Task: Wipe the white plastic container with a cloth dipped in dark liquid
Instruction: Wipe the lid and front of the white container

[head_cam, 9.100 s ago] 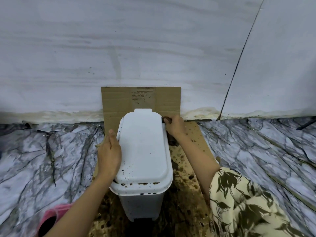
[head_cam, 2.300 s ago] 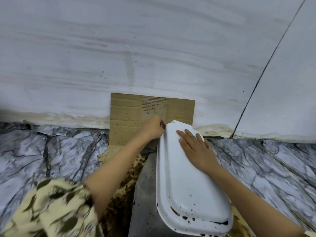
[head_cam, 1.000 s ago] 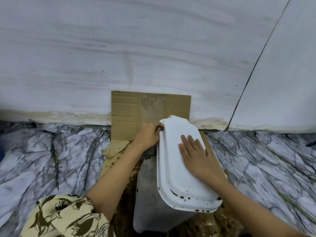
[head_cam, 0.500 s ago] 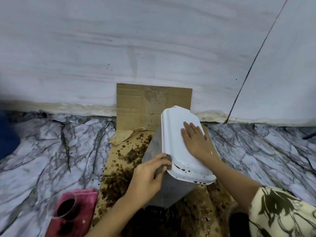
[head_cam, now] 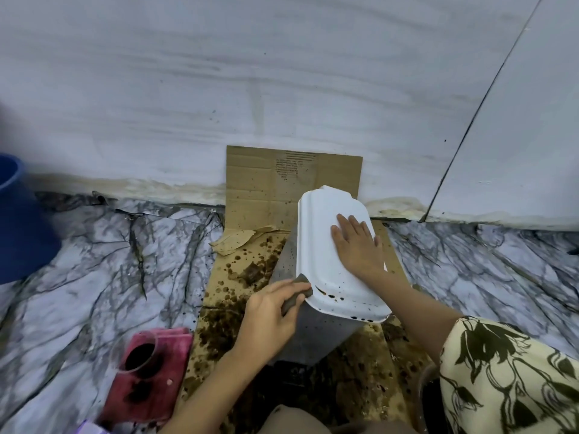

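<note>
We see the white plastic container (head_cam: 316, 333) standing tilted on stained cardboard (head_cam: 250, 195) that lies on the marble-patterned floor (head_cam: 94, 261) and runs up the pale wall (head_cam: 250, 73) behind. Our right hand (head_cam: 357, 245) lies flat with straight fingers on its spattered lid (head_cam: 319, 233), while the left hand (head_cam: 269, 317) pinches a dark cloth (head_cam: 296, 294) against the lid's left edge. To the left sit a cup of dark liquid (head_cam: 141, 358) on a pink cloth (head_cam: 150, 389) and, farther off, a blue bucket (head_cam: 18, 227); a patterned sleeve (head_cam: 507, 377) fills the lower right.
</note>
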{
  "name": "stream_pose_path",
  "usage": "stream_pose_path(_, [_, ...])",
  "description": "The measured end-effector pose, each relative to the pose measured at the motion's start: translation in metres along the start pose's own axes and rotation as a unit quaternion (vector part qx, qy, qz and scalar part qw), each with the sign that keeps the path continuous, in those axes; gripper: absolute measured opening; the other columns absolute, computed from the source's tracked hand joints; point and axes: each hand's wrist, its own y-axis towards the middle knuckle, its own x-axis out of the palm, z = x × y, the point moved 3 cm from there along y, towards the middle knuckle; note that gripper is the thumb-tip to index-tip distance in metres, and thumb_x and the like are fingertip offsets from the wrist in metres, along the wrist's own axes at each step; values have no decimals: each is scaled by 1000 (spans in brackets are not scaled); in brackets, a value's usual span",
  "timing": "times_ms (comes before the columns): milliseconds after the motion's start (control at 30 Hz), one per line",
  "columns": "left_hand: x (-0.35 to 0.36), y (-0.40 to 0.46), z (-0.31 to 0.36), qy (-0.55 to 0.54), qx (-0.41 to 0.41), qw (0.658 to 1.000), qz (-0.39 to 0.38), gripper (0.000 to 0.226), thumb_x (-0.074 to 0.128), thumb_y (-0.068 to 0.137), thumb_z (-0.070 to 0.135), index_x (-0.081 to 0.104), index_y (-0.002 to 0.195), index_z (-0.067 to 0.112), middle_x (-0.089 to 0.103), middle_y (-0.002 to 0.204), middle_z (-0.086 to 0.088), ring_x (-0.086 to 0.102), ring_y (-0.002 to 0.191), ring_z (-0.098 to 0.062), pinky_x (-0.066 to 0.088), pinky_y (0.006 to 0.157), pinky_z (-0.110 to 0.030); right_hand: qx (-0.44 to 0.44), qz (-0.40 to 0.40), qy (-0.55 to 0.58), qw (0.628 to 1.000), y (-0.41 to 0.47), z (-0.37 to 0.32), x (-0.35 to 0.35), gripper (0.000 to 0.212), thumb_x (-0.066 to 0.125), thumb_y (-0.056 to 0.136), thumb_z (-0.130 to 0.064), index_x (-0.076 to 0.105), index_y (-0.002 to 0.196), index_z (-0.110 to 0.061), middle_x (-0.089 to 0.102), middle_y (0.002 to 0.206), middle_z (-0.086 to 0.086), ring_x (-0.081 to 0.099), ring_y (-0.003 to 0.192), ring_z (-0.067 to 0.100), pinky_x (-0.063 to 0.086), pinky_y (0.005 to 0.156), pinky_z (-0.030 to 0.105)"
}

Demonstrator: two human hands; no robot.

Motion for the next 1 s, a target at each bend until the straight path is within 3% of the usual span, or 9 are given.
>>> stream_pose_path(167, [-8, 36, -1, 84, -1, 995, -53, 26, 60, 89, 11, 71, 110, 20, 70, 108, 3, 65, 97, -15, 52, 89, -30, -3, 10, -12, 1000, 4, -9, 5, 52, 18, 99, -48, 16, 149, -33, 11, 159, -6, 4, 146, 17, 2, 115, 49])
stream_pose_path(300, [-6, 86, -9, 105, -72, 989, -77, 27, 54, 90, 7, 71, 109, 16, 72, 104, 0, 64, 98, -17, 40, 78, -14, -6, 9, -26, 1000, 5, -19, 9, 53, 17, 98, -49, 16, 149, -33, 10, 159, -6, 3, 146, 19, 2, 115, 49])
stream_pose_path(467, [-7, 56, -15, 87, -94, 991, -28, 24, 56, 89, 10, 70, 107, 17, 68, 104, -2, 60, 97, -19, 47, 85, -31, -17, 16, -46, 999, 5, -28, 15, 54, 17, 98, -49, 17, 149, -30, 11, 159, -3, 3, 146, 21, 4, 114, 52])
stream_pose_path(633, [-21, 3, -7, 72, -89, 993, 31, 17, 66, 86, 12, 73, 101, 16, 65, 101, 5, 53, 86, -1, 29, 80, -1, -19, 15, -53, 998, 7, -40, 21, 54, 18, 98, -48, 18, 148, -29, 13, 158, -2, 4, 146, 22, 4, 114, 53])
stream_pose_path(700, [-27, -8, -9, 66, -100, 993, 19, 16, 70, 83, 14, 75, 98, 19, 65, 98, 7, 53, 85, -1, 29, 80, 2, -20, 5, -50, 999, 4, -48, 24, 55, 18, 98, -49, 17, 149, -28, 11, 159, -2, 2, 146, 23, 1, 114, 52])
stream_pose_path(767, [-37, -10, -12, 82, -116, 990, 14, 16, 70, 83, 16, 75, 98, 20, 64, 98, 8, 59, 88, -6, 33, 82, -3, -31, -23, -39, 998, 1, -61, 27, 55, 18, 99, -48, 16, 150, -27, 7, 159, -1, -1, 146, 24, -3, 115, 50])
stream_pose_path(867, [-55, -4, -2, 100, -131, 985, 50, 19, 67, 85, 19, 73, 103, 17, 64, 102, 5, 59, 93, -12, 43, 89, -21, -40, -91, 53, 994, -5, -72, 19, 53, 13, 101, -43, 16, 150, -24, 4, 160, 1, -5, 147, 23, -7, 117, 45])
stream_pose_path(933, [-64, 9, 15, 95, -103, 985, 98, 25, 67, 87, 24, 70, 110, 13, 63, 110, 1, 57, 100, -14, 37, 94, -15, -23, -127, 209, 969, -9, -63, 5, 54, 13, 102, -44, 18, 150, -22, 10, 159, 0, 3, 147, 20, -2, 119, 42])
stream_pose_path(1000, [-57, 32, 30, 87, -85, 990, 71, 34, 62, 90, 33, 67, 116, 12, 58, 119, -3, 53, 112, -17, 29, 95, -12, -9, -115, 331, 937, -18, -54, -9, 56, 19, 100, -49, 25, 149, -21, 21, 157, 0, 20, 143, 20, 14, 118, 41])
